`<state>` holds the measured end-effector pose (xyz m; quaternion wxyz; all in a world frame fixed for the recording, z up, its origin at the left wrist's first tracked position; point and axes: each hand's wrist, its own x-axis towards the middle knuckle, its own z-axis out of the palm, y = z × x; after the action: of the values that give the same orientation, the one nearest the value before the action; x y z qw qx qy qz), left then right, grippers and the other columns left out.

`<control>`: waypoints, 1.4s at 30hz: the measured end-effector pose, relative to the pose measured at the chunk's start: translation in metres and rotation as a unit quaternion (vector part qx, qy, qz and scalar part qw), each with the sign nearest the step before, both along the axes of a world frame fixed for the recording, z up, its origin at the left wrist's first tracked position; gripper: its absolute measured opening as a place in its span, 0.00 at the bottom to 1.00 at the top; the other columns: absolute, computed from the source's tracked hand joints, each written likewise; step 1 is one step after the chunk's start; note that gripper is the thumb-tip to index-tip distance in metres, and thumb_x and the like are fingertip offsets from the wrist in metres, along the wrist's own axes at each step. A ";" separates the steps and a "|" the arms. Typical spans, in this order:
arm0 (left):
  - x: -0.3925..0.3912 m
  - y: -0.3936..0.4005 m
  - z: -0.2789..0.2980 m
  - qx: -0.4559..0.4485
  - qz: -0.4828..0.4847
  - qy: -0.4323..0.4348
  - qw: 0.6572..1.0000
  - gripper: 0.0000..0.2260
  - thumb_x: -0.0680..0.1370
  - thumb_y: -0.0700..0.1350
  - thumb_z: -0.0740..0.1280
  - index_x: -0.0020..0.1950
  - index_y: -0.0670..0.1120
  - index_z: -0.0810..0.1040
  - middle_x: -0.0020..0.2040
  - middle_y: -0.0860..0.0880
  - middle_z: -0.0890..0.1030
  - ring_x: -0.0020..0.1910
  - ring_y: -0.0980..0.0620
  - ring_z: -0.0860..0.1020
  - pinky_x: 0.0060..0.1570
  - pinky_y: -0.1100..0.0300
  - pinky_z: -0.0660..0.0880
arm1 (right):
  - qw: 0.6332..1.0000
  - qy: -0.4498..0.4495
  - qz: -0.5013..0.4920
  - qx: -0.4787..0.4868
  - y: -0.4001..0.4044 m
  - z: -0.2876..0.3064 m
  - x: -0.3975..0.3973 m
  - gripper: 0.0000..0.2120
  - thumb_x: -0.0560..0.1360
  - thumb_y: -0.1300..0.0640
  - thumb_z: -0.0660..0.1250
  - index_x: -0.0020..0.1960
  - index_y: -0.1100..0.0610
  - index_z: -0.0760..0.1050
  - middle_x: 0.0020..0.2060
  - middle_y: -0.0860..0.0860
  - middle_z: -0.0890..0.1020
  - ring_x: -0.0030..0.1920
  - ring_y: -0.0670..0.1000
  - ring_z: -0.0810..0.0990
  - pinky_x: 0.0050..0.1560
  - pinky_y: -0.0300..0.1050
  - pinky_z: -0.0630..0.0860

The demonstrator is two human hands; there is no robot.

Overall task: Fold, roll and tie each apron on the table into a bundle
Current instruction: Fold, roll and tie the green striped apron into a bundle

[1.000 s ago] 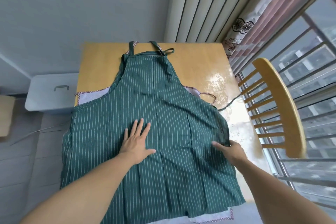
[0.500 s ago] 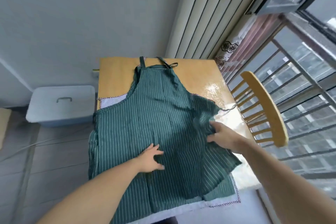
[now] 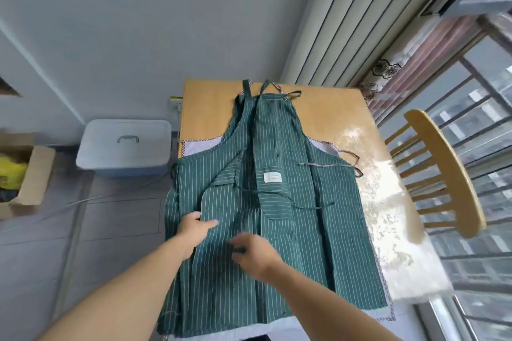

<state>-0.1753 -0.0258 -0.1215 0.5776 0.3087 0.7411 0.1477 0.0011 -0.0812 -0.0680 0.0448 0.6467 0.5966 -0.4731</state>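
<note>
A green striped apron [image 3: 277,135] lies bib-away on the wooden table [image 3: 210,108]. Its right side is folded over to the left, showing a white label [image 3: 272,177] and loose tie strings [image 3: 310,206]. More green striped cloth [image 3: 340,216] lies flat beneath it, and a white apron with red checked trim [image 3: 194,147] shows under that. My left hand [image 3: 194,225] grips the folded-over edge near the apron's left side. Just to its right, my right hand [image 3: 256,253] is blurred and pinches the cloth at the middle.
A wooden spindle-back chair [image 3: 443,174] stands close to the table's right edge, with a railed window behind it. On the floor to the left are a lidded grey-blue plastic box [image 3: 124,144] and an open cardboard box [image 3: 30,174]. The table's far end touches the wall.
My right hand carried the apron's right edge leftward across the middle, folding that side over. My left hand slid left and took the folded edge. The camera tilted up.
</note>
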 end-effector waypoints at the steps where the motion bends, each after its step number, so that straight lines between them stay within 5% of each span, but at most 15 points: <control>1: 0.000 -0.002 -0.006 -0.001 -0.007 0.010 1.000 0.33 0.80 0.47 0.71 0.80 0.42 0.60 0.80 0.43 0.63 0.76 0.40 0.65 0.75 0.43 0.63 | 0.998 -0.032 -0.047 0.037 0.009 -0.005 0.016 0.21 0.82 0.56 0.65 0.74 0.48 0.70 0.68 0.47 0.79 0.53 0.49 0.83 0.51 0.44 0.82; 4: 0.000 -0.004 -0.011 -0.006 -0.022 0.044 0.999 0.31 0.82 0.41 0.67 0.81 0.43 0.57 0.79 0.43 0.63 0.71 0.43 0.72 0.70 0.48 0.69 | 0.972 -0.092 -0.179 0.120 0.039 -0.011 0.066 0.25 0.82 0.55 0.64 0.76 0.46 0.62 0.68 0.48 0.77 0.49 0.49 0.82 0.44 0.50 0.83; 6: -0.011 -0.001 -0.014 0.002 -0.040 0.095 0.995 0.30 0.82 0.39 0.64 0.82 0.43 0.56 0.71 0.42 0.74 0.45 0.50 0.79 0.46 0.56 0.78 | 0.964 -0.118 -0.200 0.128 0.060 -0.015 0.091 0.30 0.81 0.53 0.65 0.79 0.48 0.57 0.71 0.50 0.73 0.48 0.49 0.82 0.39 0.50 0.81; 8: -0.027 0.004 -0.022 0.000 -0.037 0.147 0.988 0.31 0.79 0.39 0.64 0.81 0.43 0.58 0.54 0.45 0.80 0.35 0.50 0.78 0.38 0.55 0.79 | 0.963 -0.150 -0.194 0.114 0.075 -0.020 0.106 0.33 0.80 0.53 0.66 0.80 0.47 0.54 0.74 0.52 0.69 0.51 0.51 0.80 0.40 0.51 0.81; 11: -0.035 0.014 -0.016 0.018 -0.095 0.279 0.955 0.26 0.76 0.44 0.68 0.72 0.46 0.65 0.49 0.47 0.80 0.41 0.47 0.81 0.42 0.52 0.80 | 0.965 -0.213 -0.116 0.094 0.092 -0.028 0.119 0.34 0.79 0.56 0.67 0.81 0.47 0.56 0.74 0.53 0.68 0.69 0.56 0.71 0.63 0.58 0.78; 16: -0.012 0.047 -0.005 0.234 -0.208 0.344 0.885 0.36 0.74 0.49 0.75 0.78 0.50 0.62 0.74 0.47 0.69 0.72 0.45 0.69 0.70 0.48 0.69 | 0.956 -0.284 0.047 0.060 0.093 -0.038 0.128 0.15 0.81 0.56 0.64 0.67 0.49 0.76 0.65 0.51 0.76 0.68 0.54 0.70 0.72 0.54 0.68; 19: 0.011 0.070 -0.016 0.241 -0.333 0.314 0.856 0.38 0.75 0.54 0.74 0.80 0.54 0.60 0.80 0.49 0.59 0.79 0.47 0.57 0.79 0.46 0.56 | 0.957 -0.264 0.042 0.115 0.104 -0.025 0.129 0.09 0.83 0.53 0.61 0.61 0.51 0.77 0.53 0.49 0.82 0.58 0.52 0.77 0.64 0.50 0.74; 22: 0.040 0.085 -0.020 0.231 -0.353 0.230 0.877 0.31 0.75 0.58 0.72 0.76 0.54 0.68 0.79 0.52 0.63 0.80 0.48 0.56 0.79 0.46 0.53 | 0.973 -0.130 -0.041 0.188 0.138 0.020 0.107 0.06 0.84 0.51 0.62 0.56 0.51 0.76 0.37 0.47 0.82 0.36 0.49 0.81 0.39 0.48 0.81; 24: 0.049 0.095 -0.015 0.239 -0.281 0.209 0.906 0.16 0.79 0.58 0.68 0.61 0.50 0.79 0.67 0.50 0.76 0.68 0.47 0.72 0.67 0.51 0.70 | 0.973 -0.019 -0.061 0.220 0.170 0.053 0.081 0.06 0.83 0.51 0.65 0.55 0.52 0.76 0.36 0.50 0.82 0.29 0.49 0.78 0.31 0.46 0.78; 25: 0.051 0.100 -0.011 0.236 -0.212 0.192 0.929 0.13 0.81 0.56 0.65 0.55 0.48 0.79 0.58 0.47 0.80 0.54 0.49 0.79 0.51 0.57 0.76 | 0.968 0.032 -0.072 0.239 0.186 0.069 0.067 0.07 0.82 0.51 0.66 0.57 0.53 0.77 0.36 0.51 0.82 0.30 0.50 0.78 0.30 0.44 0.77; 28: 0.040 0.128 0.010 0.193 0.038 0.100 0.975 0.21 0.86 0.56 0.53 0.48 0.46 0.80 0.38 0.48 0.78 0.28 0.53 0.70 0.27 0.60 0.66 | 0.942 0.134 -0.081 0.296 0.226 0.099 0.032 0.17 0.80 0.51 0.70 0.68 0.52 0.74 0.41 0.51 0.82 0.39 0.52 0.82 0.38 0.40 0.80; 30: 0.011 0.152 0.014 0.152 0.183 0.059 0.970 0.25 0.86 0.58 0.51 0.45 0.45 0.81 0.42 0.46 0.82 0.32 0.50 0.73 0.32 0.58 0.68 | 0.941 0.133 -0.060 0.305 0.238 0.094 0.026 0.24 0.80 0.50 0.70 0.74 0.50 0.69 0.52 0.49 0.82 0.51 0.48 0.81 0.51 0.41 0.80; 32: -0.027 0.166 0.012 0.092 0.277 -0.002 0.956 0.28 0.85 0.61 0.49 0.61 0.41 0.79 0.60 0.41 0.82 0.50 0.45 0.78 0.52 0.53 0.75 | 0.960 0.095 -0.088 0.248 0.234 0.063 0.036 0.29 0.80 0.51 0.70 0.77 0.49 0.64 0.65 0.49 0.76 0.62 0.48 0.77 0.61 0.47 0.78; 35: -0.069 0.161 0.005 0.000 0.283 -0.010 0.959 0.31 0.84 0.62 0.54 0.81 0.44 0.59 0.78 0.41 0.66 0.73 0.40 0.69 0.72 0.45 0.66 | 0.980 -0.020 -0.165 0.112 0.198 0.007 0.071 0.36 0.77 0.53 0.73 0.79 0.49 0.57 0.75 0.52 0.69 0.63 0.53 0.78 0.55 0.53 0.83; 42: -0.037 0.099 -0.003 0.248 0.055 0.284 0.924 0.16 0.78 0.50 0.70 0.64 0.48 0.76 0.61 0.49 0.77 0.62 0.46 0.74 0.62 0.49 0.72 | 0.968 -0.073 -0.238 -0.043 0.104 -0.045 0.105 0.38 0.72 0.35 0.73 0.72 0.55 0.66 0.56 0.53 0.83 0.36 0.48 0.81 0.36 0.44 0.79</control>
<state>-0.2128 0.0730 -0.1241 0.2385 0.4296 0.8298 0.2645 0.1061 0.0224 -0.1128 0.0024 0.8002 0.3998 -0.4471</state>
